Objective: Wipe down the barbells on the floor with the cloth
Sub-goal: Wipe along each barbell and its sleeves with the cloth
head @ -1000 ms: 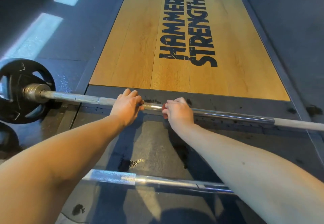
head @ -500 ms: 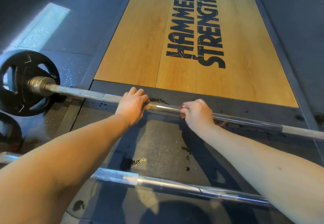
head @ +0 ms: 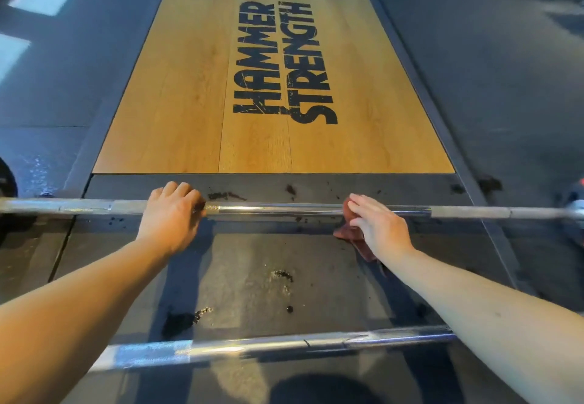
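A steel barbell (head: 278, 208) lies across the dark floor mat just in front of the wooden platform. My left hand (head: 172, 214) grips its shaft left of centre, fingers curled over the top. My right hand (head: 377, 225) holds a reddish-brown cloth (head: 349, 229) wrapped against the bar, right of centre; most of the cloth is hidden under the hand. A second barbell (head: 284, 345) lies parallel and closer to me, under my forearms.
The wooden platform (head: 189, 103) with black lettering stretches ahead. A black weight plate (head: 6, 182) shows at the far left edge, and the bar's right end collar (head: 573, 210) at the right edge. Dark wet spots (head: 177, 321) dot the mat.
My right hand has slid the cloth along the far bar to the right, widening the gap between my hands. The view has shifted right, so the left weight plate is almost out of frame.
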`<state>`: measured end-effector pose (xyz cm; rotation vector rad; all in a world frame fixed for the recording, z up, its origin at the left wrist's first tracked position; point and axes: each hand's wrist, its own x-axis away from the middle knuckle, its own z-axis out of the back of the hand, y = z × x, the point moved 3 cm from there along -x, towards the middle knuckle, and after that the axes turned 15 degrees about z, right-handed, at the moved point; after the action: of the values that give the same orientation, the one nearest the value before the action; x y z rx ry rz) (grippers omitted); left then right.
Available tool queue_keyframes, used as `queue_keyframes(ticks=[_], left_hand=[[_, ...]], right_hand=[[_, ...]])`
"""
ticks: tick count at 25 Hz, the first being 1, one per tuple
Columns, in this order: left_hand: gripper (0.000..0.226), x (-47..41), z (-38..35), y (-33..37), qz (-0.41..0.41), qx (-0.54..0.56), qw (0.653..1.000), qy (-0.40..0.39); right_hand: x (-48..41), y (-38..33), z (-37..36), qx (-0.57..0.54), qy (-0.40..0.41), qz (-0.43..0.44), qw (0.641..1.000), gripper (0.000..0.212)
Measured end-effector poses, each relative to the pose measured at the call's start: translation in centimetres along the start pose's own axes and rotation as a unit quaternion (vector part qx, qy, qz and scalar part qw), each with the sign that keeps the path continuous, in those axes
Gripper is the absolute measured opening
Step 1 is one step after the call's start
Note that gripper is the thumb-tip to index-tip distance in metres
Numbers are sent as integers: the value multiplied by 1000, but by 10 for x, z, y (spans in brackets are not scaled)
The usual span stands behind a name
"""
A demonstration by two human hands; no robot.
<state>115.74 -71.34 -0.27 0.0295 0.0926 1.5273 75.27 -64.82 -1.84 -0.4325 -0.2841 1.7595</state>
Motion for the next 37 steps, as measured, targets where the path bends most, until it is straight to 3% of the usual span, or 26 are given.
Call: queue_keyframes(ticks=[3,5,7,9,11,15,18,20,22,25,27,29,30,32,33,35,37], left_hand=[[30,-1,5,13,11,-5,1000,12],[31,-4,8,33,-4,1,1000,8],[30,-6,7,52,-5,4,1000,-6],[29,-6,3,63,2,1,1000,-10],[28,-3,-2,65,5,-6,1000,-9],[31,-2,-8,68,-6,-24,999,-21],[32,-2,-5,69,-1,-26,999,-41],[34,0,-3,68,15,-25,998,-52],[38,1,-1,66,26,-34,997,-64],[43,4,7,67,37,-44,995,-80],[41,8,14,79,30,-60,994,-89],[32,12,23,96,58,28,990,-124],[30,16,29,105,103,136,968,-184],[39,31,35,124,179,360,850,-340],[42,40,39,135,181,414,803,-388],[43,55,45,152,162,454,775,-409],[59,62,45,154,167,477,766,-397]], right_hand=[[-5,-22,-20,-41,45,-71,996,40],[-30,-69,-55,-84,4,-3,996,42],[-49,-103,-81,-59,-41,67,995,38],[-51,-88,-76,-30,-33,135,990,38],[-31,-41,-58,-10,-18,143,989,50],[26,67,24,-49,29,-63,996,45],[41,98,54,-34,45,-193,980,45],[29,77,43,75,53,-205,974,40],[15,34,20,106,46,-187,975,41],[-1,-28,-8,-26,27,-111,993,53],[-7,-59,-4,-177,19,-103,979,53],[-9,-79,9,-288,21,-108,951,55],[-6,-87,15,-325,21,-108,939,58],[3,-103,22,-378,5,-91,921,67],[7,-110,24,-398,-4,-82,913,71],[14,-117,27,-424,-12,-83,902,76],[20,-121,28,-417,-15,-93,904,80]])
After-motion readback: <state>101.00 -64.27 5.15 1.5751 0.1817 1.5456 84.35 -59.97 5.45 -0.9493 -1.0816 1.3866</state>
